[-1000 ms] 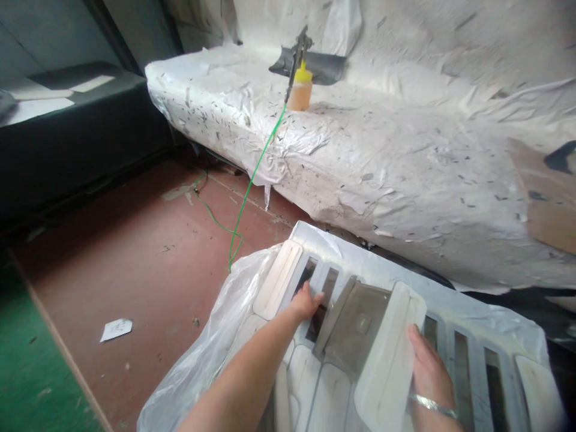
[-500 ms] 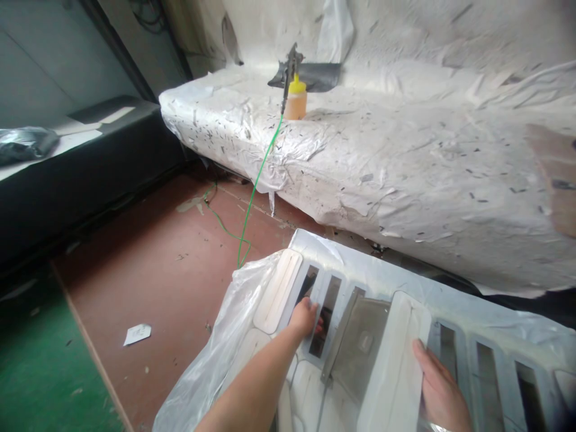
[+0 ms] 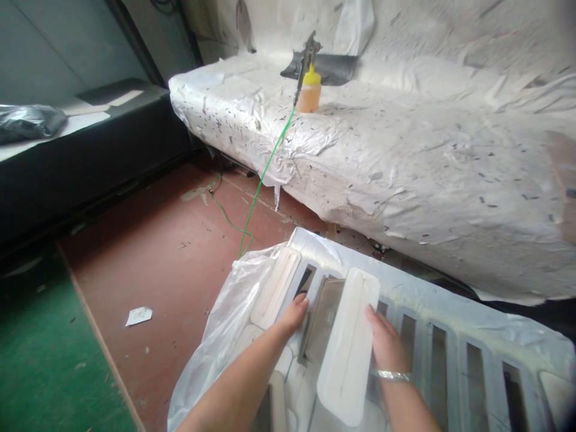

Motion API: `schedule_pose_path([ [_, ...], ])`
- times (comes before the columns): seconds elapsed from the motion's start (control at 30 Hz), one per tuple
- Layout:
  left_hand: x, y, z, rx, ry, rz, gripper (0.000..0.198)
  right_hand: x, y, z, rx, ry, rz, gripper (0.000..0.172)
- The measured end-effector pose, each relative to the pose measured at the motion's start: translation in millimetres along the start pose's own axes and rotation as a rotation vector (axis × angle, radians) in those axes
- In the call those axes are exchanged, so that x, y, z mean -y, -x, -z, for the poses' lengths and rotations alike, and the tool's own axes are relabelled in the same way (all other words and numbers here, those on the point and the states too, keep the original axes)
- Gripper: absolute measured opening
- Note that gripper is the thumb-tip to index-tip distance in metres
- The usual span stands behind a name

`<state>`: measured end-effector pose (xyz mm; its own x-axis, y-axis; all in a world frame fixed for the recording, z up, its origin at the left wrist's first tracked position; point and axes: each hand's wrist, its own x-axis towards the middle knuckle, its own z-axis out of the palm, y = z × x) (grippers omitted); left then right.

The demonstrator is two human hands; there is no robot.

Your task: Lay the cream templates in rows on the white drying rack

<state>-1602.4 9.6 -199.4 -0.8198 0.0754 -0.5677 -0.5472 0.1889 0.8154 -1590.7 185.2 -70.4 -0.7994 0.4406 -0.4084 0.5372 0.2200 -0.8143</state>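
Observation:
A white slotted tray (image 3: 450,312) lined with clear plastic lies in front of me, with long white moulded pieces set in its slots. My right hand (image 3: 384,342) grips the edge of one white elongated piece (image 3: 348,348), tilted up over a grey flat plate (image 3: 324,318). My left hand (image 3: 293,313) rests with curled fingers at a slot beside another white piece (image 3: 276,287) at the tray's left end. A silver bangle sits on my right wrist.
A bench covered in paint-spattered white sheeting (image 3: 405,144) runs behind the tray. On it stand a spray gun with a yellow-capped bottle (image 3: 308,90) and a green hose (image 3: 261,180) trailing to the red floor. A dark bench (image 3: 67,150) is at the left, with a paper scrap (image 3: 138,315) below it on the floor.
My right hand has carried the white piece leftward over the grey plate, closer to my left hand. The view has shifted slightly to the left.

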Motion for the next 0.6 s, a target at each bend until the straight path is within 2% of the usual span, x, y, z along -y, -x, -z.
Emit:
schedule_pose_path([
  [0.13, 5, 22, 33.6, -0.045, 0.009, -0.065, 0.039, 3, -14, -35, 0.066, -0.055, -0.049, 0.053],
  [0.27, 11, 25, 56.0, -0.117, 0.011, -0.038, 0.04, -2, -41, -67, 0.063, 0.035, 0.012, 0.046],
  [0.43, 4, 18, 54.4, 0.01, -0.019, -0.015, 0.035, -10, -60, -87, 0.068, 0.301, 0.171, 0.045],
  [0.5, -1, 18, 53.4, 0.032, -0.077, -0.029, 0.034, -17, -62, -94, 0.097, 0.325, 0.174, 0.045],
  [0.6, -7, 19, 57.3, -0.01, -0.226, -0.066, 0.027, -31, -66, -105, 0.224, 0.315, 0.116, 0.045],
])
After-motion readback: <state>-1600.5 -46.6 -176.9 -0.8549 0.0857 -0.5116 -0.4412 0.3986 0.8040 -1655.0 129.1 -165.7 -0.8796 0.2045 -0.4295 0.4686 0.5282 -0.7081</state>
